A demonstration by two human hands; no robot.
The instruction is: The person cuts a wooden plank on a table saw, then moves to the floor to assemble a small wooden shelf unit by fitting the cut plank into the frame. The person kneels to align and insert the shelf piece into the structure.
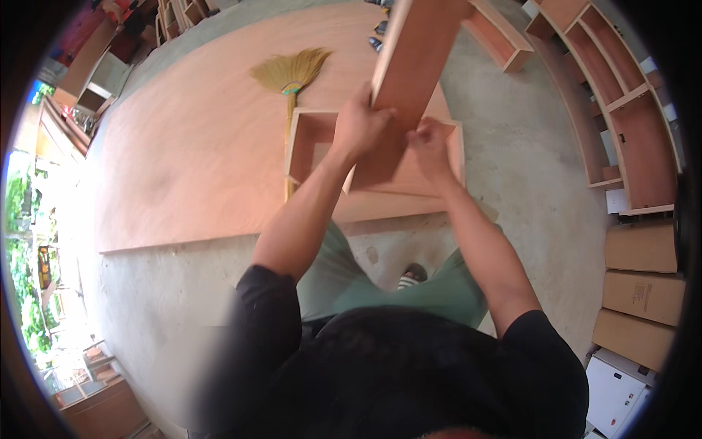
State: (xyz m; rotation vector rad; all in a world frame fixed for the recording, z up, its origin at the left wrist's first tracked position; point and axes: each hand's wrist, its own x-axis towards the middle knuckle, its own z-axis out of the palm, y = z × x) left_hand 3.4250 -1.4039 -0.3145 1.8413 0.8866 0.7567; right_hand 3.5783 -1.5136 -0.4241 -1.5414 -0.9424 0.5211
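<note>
A long, shallow wooden drawer [417, 66] with a reddish-brown face and pale edges stands tilted up in front of me, its top running out of view. My left hand [363, 126] is closed round its left edge, thumb across the face. At the lower right edge is my right hand [431, 148], slightly blurred, with its fingers curled closed; what they hold, if anything, is hidden. The drawer's lower end reaches down into an open wooden box [311, 146], covering part of its inside.
The box sits on a large wooden panel [183, 161], beside a straw broom [292, 73]. Another wooden drawer [497, 36] lies on the concrete floor [512, 146] at the far right. Wooden cabinet frames [643, 146], cardboard boxes [640, 296] and a white cabinet [616, 391] line the right side.
</note>
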